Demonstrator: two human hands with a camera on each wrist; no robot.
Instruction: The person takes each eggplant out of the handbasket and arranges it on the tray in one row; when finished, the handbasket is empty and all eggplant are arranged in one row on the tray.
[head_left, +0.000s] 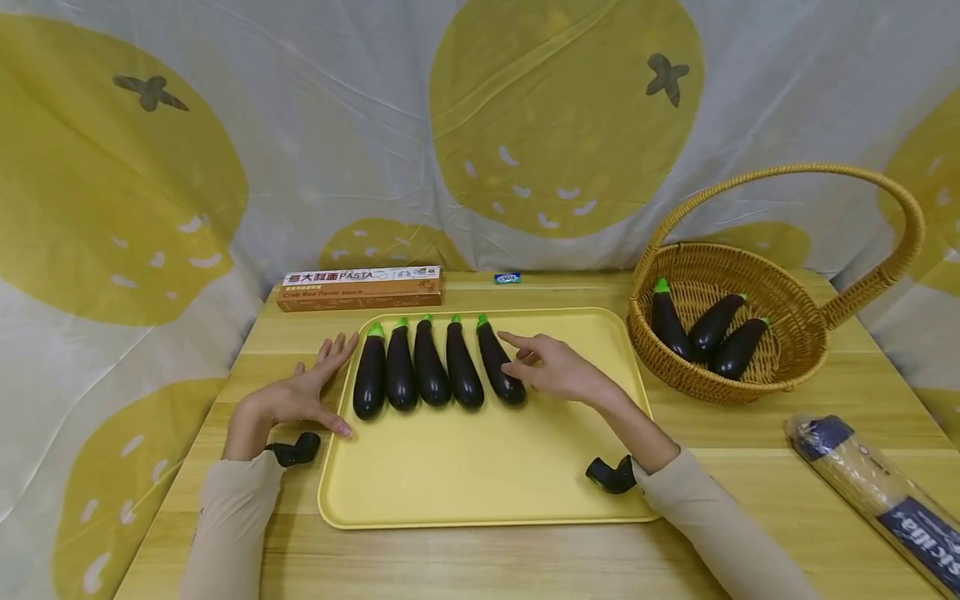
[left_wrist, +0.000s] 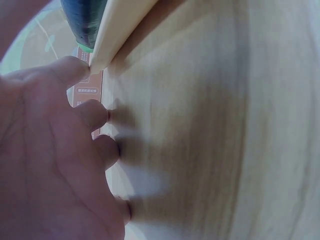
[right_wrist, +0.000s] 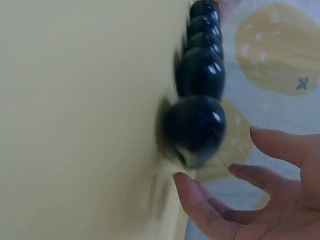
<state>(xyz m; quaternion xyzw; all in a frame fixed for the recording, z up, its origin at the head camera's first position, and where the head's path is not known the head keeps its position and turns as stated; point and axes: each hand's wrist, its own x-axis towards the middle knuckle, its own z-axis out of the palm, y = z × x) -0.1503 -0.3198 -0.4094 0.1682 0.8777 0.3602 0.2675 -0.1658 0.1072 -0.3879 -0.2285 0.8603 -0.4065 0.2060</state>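
Several dark purple eggplants with green caps lie in a row, caps away from me, on a yellow tray (head_left: 480,479). The rightmost eggplant (head_left: 498,367) leans a little apart from the others. My right hand (head_left: 555,367) is just beside it, fingers loosely bent; in the right wrist view this hand (right_wrist: 280,185) has thumb and fingers apart with nothing between them. At the tray's left rim, my left hand (head_left: 296,400) is spread beside the leftmost eggplant (head_left: 371,379). In the left wrist view, fingertips of that hand (left_wrist: 50,130) rest on the table near the rim.
A wicker basket (head_left: 720,392) with a tall handle stands at the right, holding three eggplants (head_left: 716,325). Behind the tray are a pasta box (head_left: 360,290) and a small blue packet (head_left: 507,278). A plastic-wrapped pasta pack (head_left: 873,492) lies front right. Patterned cloth hangs behind.
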